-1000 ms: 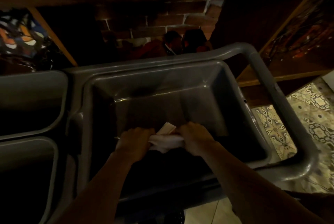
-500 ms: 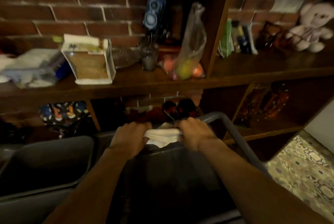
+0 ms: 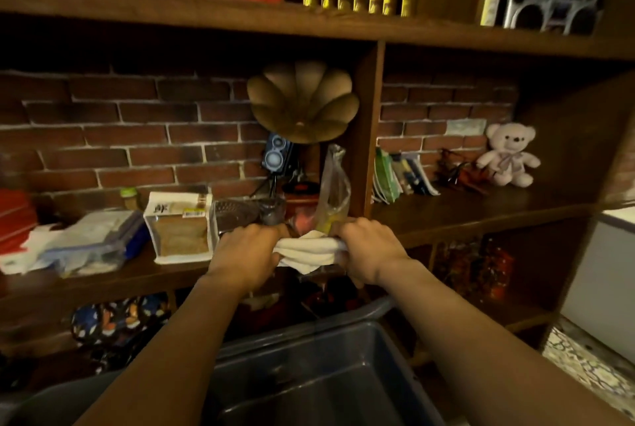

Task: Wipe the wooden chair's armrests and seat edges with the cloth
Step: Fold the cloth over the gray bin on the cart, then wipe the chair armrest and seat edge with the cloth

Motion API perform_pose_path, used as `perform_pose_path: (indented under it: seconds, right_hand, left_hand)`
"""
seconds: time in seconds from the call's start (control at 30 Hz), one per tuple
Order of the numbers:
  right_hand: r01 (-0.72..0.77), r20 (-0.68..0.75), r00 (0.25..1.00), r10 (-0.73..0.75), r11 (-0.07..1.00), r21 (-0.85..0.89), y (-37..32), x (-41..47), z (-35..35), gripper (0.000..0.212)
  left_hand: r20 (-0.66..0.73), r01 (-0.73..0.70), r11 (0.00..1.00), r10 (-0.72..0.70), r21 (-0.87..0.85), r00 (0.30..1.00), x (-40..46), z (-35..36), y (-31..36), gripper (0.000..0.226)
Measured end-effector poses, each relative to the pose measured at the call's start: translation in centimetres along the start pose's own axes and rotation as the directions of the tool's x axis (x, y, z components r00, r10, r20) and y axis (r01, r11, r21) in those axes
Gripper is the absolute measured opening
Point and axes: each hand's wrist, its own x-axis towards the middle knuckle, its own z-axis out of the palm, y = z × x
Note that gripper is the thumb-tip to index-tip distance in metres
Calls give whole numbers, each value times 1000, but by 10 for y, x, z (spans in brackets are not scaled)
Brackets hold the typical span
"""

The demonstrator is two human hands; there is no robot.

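A white cloth is bunched and stretched between my two hands at mid-frame, held up in front of a wooden shelf. My left hand grips its left end and my right hand grips its right end, both fists closed around the fabric. No wooden chair is in view.
A grey plastic tub sits below my forearms. The wooden shelf unit against a brick wall holds a boxed package, a gramophone horn, a plastic bag, books and a pink teddy bear. Patterned floor tiles show at lower right.
My view has tilted up from the grey tub to the shelves. Both hands have lifted the cloth out of the tub, still gripping it at both ends.
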Motion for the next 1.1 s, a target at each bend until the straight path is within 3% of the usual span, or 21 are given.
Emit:
perform_pose_path:
  seconds: [0.17,0.37,0.57,0.77,1.1]
  right_hand:
    - [8,-38,999,-9,1000,-24,3,-4,-22,29]
    - [-28,-43,999,25,998,-54,15,-19,-20,34]
    - [-168,7,985,170,982,-84,51,-56,-10,39]
    - [-350,23,934,356,927,-133,118,-121,-12,41]
    - [-601,-113,799,591,776,-190,245,-285,-58,38]
  left_hand:
    - [-75,-30,999,32,25,997,7,-19,9,21]
    - [-70,-88,996,89,7,994,12,-10,24,23]
    - [-65,-179,983,177,-37,982,23,16,70,29]
    - [-40,-357,917,356,-181,934,36,38,161,21]
    - [-121,-617,746,608,-252,784,47,44,377,21]
